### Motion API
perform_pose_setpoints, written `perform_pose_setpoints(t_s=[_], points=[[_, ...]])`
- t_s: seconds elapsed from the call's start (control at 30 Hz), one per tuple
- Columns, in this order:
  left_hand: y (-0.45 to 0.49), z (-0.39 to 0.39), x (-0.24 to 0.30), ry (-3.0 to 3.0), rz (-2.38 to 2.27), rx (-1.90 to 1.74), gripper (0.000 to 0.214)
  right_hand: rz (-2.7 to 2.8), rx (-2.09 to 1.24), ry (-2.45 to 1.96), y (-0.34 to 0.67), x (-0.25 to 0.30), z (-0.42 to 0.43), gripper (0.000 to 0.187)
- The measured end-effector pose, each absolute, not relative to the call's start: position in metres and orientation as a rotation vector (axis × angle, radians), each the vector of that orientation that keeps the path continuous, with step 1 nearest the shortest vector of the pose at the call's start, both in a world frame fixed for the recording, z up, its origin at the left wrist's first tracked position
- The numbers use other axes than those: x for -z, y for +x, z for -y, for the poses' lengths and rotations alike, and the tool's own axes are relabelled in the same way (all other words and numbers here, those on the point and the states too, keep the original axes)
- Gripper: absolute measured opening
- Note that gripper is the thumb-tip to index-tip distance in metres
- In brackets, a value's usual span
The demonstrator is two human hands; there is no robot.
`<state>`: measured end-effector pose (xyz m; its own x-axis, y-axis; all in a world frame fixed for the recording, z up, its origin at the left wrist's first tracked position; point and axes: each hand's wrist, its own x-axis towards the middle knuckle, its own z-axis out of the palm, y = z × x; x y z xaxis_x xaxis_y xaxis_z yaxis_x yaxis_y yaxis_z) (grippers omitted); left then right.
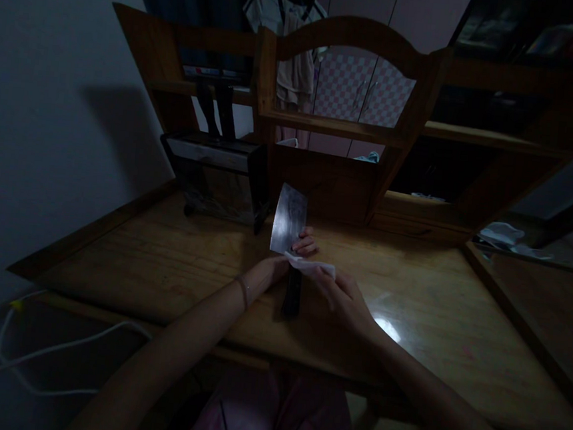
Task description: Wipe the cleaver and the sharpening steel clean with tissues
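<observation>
A steel cleaver [289, 218] with a black handle [292, 294] stands tilted above the wooden desk, blade up and away from me. My left hand [290, 255] reaches under the blade, its fingertips curled round the blade's right edge. My right hand [342, 295] pinches a white tissue [312, 267] and presses it against the base of the blade. The handle points down toward me, between my two wrists.
A black knife block [220, 169] with knives stands at the back left of the desk [172, 265]. Wooden shelving [344, 126] runs along the back. A white cable [53, 355] hangs off the left edge. White cloth [503, 232] lies far right.
</observation>
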<state>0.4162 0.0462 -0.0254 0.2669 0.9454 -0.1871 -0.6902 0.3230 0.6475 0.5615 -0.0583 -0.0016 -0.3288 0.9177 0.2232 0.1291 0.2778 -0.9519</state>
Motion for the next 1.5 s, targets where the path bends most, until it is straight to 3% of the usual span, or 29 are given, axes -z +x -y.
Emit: perform_pose_setpoints(t_s=[0.4,0.7,0.9,1.07,1.5], points=[[0.405,-0.046,0.024,0.448,-0.555,-1.214,0.025,1.954,-1.473,-0.674,0.562,-0.014,0.069,0.041],[0.405,-0.042,0.022,0.454,-0.509,-1.210,0.021,1.837,-1.640,-0.821,0.566,-0.004,0.067,0.032],[0.407,-0.048,0.023,0.438,-0.502,-1.233,0.022,1.189,-1.395,-1.147,0.568,0.015,0.050,0.029],[0.409,-0.048,0.028,0.410,-0.478,-1.231,0.022,0.867,-1.243,-1.101,0.577,0.013,0.037,0.039],[0.408,-0.052,0.026,0.286,-0.261,-1.294,0.029,0.886,-1.797,-0.857,0.556,0.026,0.037,0.034]])
